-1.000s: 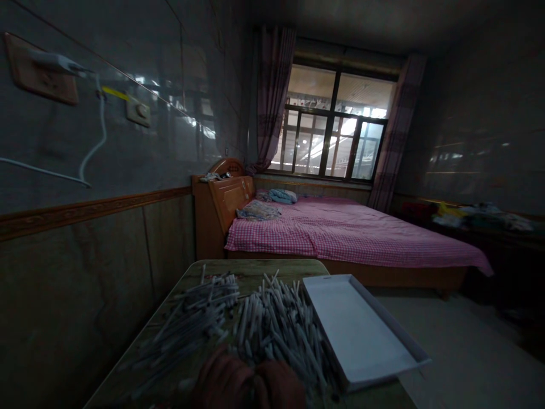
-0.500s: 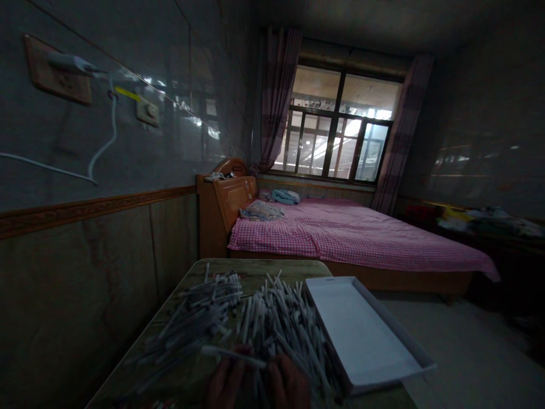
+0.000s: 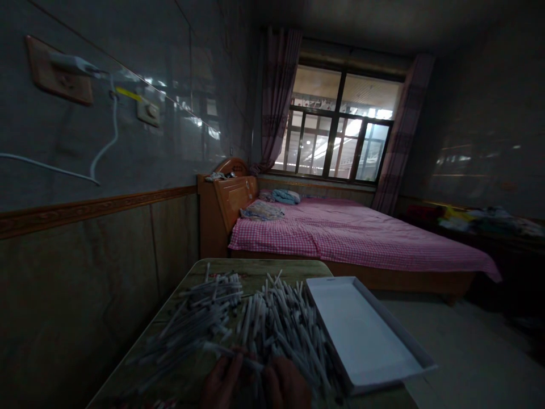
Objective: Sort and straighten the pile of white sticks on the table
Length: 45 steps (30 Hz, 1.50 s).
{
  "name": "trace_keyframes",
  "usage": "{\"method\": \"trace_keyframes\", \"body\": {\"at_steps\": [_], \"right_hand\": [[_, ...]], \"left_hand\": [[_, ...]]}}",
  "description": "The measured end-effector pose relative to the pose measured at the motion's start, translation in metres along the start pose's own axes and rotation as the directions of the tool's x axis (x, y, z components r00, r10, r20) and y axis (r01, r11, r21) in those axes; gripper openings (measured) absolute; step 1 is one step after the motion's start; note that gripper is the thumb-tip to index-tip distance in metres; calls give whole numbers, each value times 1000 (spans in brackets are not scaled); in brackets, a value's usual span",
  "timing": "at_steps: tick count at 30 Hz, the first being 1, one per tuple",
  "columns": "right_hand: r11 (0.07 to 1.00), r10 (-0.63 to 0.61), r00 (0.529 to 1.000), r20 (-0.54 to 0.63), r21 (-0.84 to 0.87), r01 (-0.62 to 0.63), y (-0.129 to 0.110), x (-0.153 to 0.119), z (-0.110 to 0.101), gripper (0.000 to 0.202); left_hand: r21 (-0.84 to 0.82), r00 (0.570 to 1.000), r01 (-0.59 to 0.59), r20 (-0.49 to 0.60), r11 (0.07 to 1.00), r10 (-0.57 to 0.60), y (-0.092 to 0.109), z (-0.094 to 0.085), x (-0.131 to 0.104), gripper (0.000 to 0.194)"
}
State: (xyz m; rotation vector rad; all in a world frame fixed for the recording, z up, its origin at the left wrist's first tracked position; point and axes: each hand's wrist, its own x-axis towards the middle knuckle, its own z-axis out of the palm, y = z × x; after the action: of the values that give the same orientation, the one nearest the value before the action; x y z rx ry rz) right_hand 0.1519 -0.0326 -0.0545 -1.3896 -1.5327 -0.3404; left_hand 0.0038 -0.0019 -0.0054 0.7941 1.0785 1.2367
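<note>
Left hand (image 3: 220, 382) and right hand (image 3: 288, 383) pinch 1 slender tube (image 3: 216, 348); 2 loose tube piles (image 3: 283, 318) lie on the bench (image 3: 266, 266), 1 beside the tray (image 3: 361, 332); finished share indeterminate.

Both hands (image 3: 255, 383) grip one pale stick (image 3: 219, 348) over the table (image 3: 264, 265), beside a white tray (image 3: 361, 329).

A greenish tabletop with rounded corners (image 3: 264, 266) carries a shallow white rectangular tray (image 3: 361, 332), whose right side juts past the table edge. Just left of the tray lies a dense heap of thin whitish sticks (image 3: 285, 318); farther left spreads a looser, greyish stick pile (image 3: 193, 318).
</note>
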Motion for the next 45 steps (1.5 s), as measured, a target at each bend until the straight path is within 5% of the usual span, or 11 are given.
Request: {"method": "trace_keyframes", "body": {"at_steps": [8,14,18,31,38,45], "right_hand": [[967,103,992,69,225,-116,2,0,2,53],[998,-9,998,65,68,4,9,5,-3,41],[991,-32,998,59,134,24,8,6,-4,32],[991,-19,995,99,134,6,7,7,-6,20],[999,32,997,67,31,-34,5,8,-4,37],[988,85,994,65,121,-93,3,7,-2,33]], "left_hand": [[-143,991,80,-91,986,-94,6,4,0,62],[-151,995,54,-71,987,-66,-12,-3,12,64],[-105,996,11,-82,994,-20,-20,-7,16,63],[-157,997,36,-67,987,-47,-10,-4,11,65],[-209,994,60,-73,976,-77,-7,-1,8,66],[-218,989,52,-122,975,-80,-1,2,4,69]]}}
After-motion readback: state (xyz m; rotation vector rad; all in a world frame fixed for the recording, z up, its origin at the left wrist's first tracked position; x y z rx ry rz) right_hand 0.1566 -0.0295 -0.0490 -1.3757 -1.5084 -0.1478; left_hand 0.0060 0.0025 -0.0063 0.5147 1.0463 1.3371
